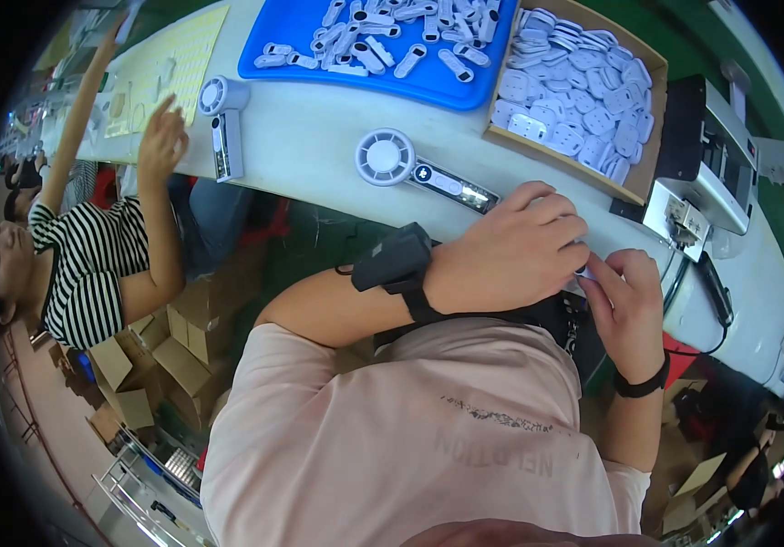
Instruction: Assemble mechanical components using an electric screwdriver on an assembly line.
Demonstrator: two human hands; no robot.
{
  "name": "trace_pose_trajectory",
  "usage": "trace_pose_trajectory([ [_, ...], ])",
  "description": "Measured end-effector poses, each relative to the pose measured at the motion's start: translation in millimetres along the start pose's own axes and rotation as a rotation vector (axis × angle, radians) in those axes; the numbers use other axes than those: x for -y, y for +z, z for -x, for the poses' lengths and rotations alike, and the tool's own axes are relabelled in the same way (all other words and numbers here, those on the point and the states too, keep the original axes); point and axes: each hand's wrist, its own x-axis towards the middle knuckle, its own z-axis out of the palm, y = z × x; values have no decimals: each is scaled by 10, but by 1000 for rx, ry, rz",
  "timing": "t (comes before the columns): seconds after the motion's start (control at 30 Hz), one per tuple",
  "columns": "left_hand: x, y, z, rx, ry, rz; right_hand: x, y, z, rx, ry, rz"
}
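Observation:
My left hand (521, 244) reaches over the table's near edge with its fingers curled and bunched together. Close beside it, my right hand (629, 290) pinches with thumb and forefinger at the left hand's fingertips. A small pale piece (583, 273) shows between the two hands; the fingers cover most of it, and its kind cannot be made out. Just left of my left hand lies a white handheld fan (421, 172), with a round grille head and a dark display strip on its handle. The handle's end reaches almost to my left knuckles.
Beyond the hands stand a blue tray (355, 77) of white fan-handle pieces and a cardboard box (634, 196) of flat white parts. A black-and-silver machine (706, 155) is at the right. Another fan (226, 146) lies leftward, near a co-worker (100, 264) in stripes.

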Motion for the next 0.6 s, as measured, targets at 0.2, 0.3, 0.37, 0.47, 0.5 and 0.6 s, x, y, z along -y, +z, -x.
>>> trace_pose_trajectory([
  [0.2, 57, 41, 38, -62, -9, 56, 3, 4, -90, 26, 10, 85],
  [0.3, 68, 82, -1, -44, -40, 61, -73, 3, -84, 29, 40, 29],
  [0.37, 75, 86, -45, -41, -31, 79, -185, 99, -18, -10, 57, -45],
  [0.47, 67, 55, -56, -21, -28, 59, -221, 154, -17, -75, 67, -130],
  [0.5, 53, 61, -71, -7, -33, 9, -237, 140, 19, -105, 52, -148],
  [0.6, 67, 80, -104, 9, -15, 19, -310, 65, 131, -124, 62, -174],
])
